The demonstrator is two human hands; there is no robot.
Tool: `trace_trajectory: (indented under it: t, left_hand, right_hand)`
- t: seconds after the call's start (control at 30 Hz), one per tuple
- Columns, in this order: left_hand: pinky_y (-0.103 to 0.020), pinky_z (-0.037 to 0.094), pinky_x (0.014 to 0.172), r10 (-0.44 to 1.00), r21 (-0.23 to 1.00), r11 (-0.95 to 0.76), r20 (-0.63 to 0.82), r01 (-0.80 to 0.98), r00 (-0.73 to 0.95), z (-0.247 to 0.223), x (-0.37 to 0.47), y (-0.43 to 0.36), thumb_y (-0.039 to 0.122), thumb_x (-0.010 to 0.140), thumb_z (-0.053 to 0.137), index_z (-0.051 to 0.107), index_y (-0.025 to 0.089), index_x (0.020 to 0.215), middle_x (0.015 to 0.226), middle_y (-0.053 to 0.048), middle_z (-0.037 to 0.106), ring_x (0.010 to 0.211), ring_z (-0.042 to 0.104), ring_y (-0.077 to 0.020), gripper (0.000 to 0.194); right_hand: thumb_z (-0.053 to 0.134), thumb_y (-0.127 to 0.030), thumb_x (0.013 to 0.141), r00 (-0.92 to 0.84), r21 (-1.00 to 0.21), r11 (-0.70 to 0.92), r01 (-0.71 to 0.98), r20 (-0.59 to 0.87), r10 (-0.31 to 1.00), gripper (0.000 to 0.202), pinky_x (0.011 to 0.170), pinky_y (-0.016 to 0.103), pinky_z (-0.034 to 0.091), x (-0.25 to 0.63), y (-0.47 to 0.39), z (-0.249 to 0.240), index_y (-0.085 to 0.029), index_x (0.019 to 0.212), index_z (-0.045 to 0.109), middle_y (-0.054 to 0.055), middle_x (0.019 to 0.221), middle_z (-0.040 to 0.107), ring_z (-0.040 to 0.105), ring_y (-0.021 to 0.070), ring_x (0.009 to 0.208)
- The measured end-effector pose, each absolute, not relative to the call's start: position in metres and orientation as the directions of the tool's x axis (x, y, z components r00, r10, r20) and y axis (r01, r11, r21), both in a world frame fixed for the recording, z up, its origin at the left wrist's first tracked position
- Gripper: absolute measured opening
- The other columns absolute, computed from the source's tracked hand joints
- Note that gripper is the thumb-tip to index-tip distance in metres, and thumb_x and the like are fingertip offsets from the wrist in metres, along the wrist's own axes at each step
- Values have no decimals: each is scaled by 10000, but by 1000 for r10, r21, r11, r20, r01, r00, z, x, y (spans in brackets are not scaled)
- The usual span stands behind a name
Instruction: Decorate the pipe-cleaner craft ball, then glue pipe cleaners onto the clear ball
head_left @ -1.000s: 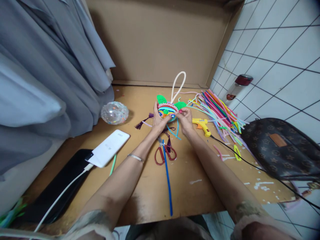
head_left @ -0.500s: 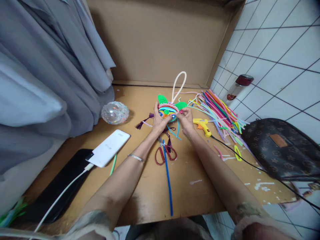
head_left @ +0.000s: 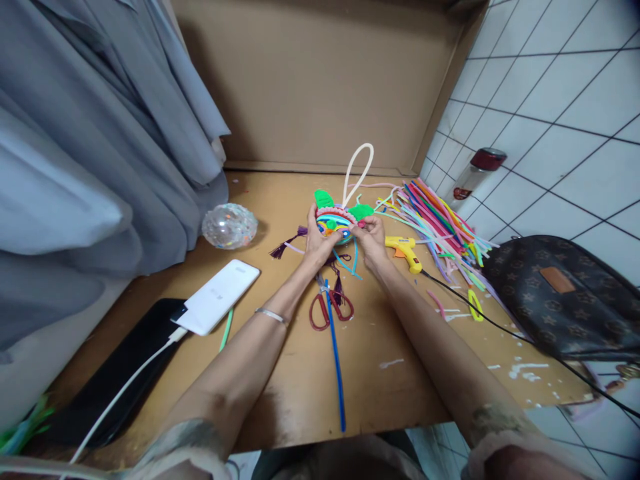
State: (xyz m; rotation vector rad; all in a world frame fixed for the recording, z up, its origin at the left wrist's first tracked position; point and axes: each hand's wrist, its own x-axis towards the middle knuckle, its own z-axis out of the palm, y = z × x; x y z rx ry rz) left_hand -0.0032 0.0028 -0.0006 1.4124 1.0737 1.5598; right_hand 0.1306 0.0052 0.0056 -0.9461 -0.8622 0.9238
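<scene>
Between my two hands is a colourful pipe-cleaner ornament (head_left: 336, 219) with green leaf-like pieces at both sides and a white loop (head_left: 359, 167) rising from its top. My left hand (head_left: 319, 240) grips its left side, thumb across the front. My right hand (head_left: 370, 237) pinches the lower right edge near a small pink piece; fingertips partly hide it. Light blue strands (head_left: 356, 257) hang beneath. Purple tassels (head_left: 285, 245) lie around the ornament. Red-handled scissors (head_left: 331, 310) rest on the table below my hands, with a dark blue pipe cleaner (head_left: 337, 373) across them.
Right of my hands lie a yellow glue gun (head_left: 407, 253) with a black cord and a pile of coloured pipe cleaners (head_left: 440, 227). Farther right are a bottle (head_left: 475, 177) and a brown patterned bag (head_left: 565, 300). A clear ball (head_left: 230, 227) and a white power bank (head_left: 217, 297) sit left.
</scene>
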Motion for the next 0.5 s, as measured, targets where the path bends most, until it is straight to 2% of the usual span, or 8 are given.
trace_trajectory:
  t: [0.2, 0.5]
  left_hand:
    - [-469, 347, 1222, 928, 934, -356, 352, -13, -123, 1, -2, 1, 404, 672, 875, 366, 291, 1514, 1537, -102, 481, 1434, 461, -335, 990]
    - [-464, 358, 1218, 903, 923, -384, 374, -7, -211, -5, 3, 7, 307, 713, 806, 395, 277, 1487, 1465, -92, 535, 1391, 505, -308, 877]
  right_hand:
    - [783, -261, 517, 366, -925, 297, -239, 198, 909, 503, 689, 251, 466, 129, 4, 7, -267, 866, 421, -103, 742, 512, 543, 110, 722]
    - [780, -251, 521, 347, -919, 308, -248, 212, 913, 498, 700, 247, 484, 126, 2, 7, -268, 872, 428, -89, 785, 536, 554, 111, 761]
